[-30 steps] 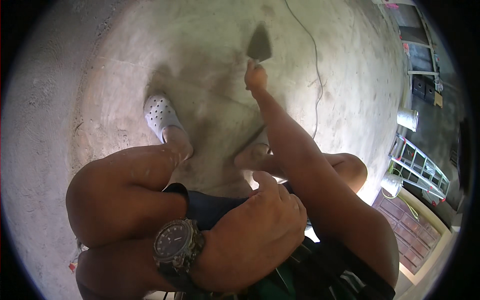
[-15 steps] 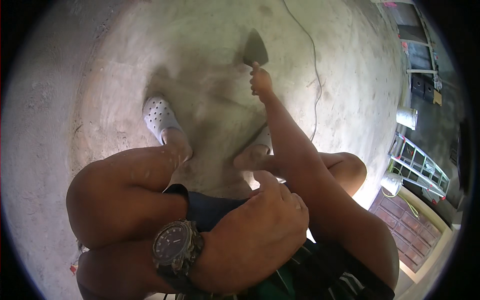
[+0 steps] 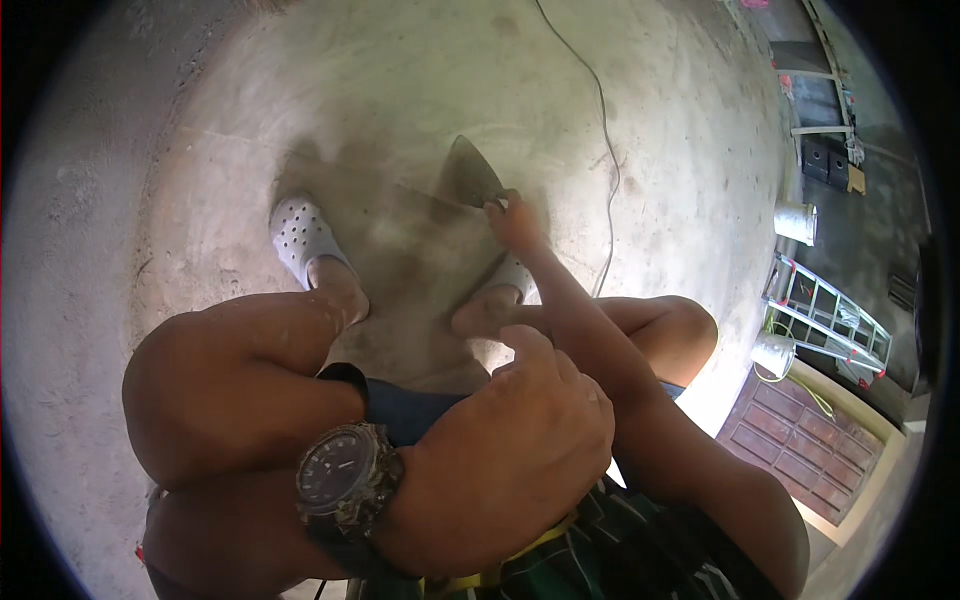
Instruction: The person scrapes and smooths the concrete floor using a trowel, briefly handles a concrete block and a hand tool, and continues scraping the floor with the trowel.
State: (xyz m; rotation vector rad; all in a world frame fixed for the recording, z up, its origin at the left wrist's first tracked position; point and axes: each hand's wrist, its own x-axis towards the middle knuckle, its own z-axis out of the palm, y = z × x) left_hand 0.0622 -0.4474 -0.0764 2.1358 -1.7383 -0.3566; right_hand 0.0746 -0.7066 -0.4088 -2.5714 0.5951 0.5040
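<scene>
Below, the grey concrete floor (image 3: 400,90) was dusty and darker around the pointed trowel (image 3: 470,178), which lay flat on it. Just behind the trowel, the right hand (image 3: 514,222) had its fingers closed on the handle. The left hand (image 3: 510,460) rested loosely curled by the knee. A thin cable (image 3: 605,150) ran right of the trowel; two white buckets (image 3: 795,222) and a ladder (image 3: 830,318) stood farther right.
</scene>
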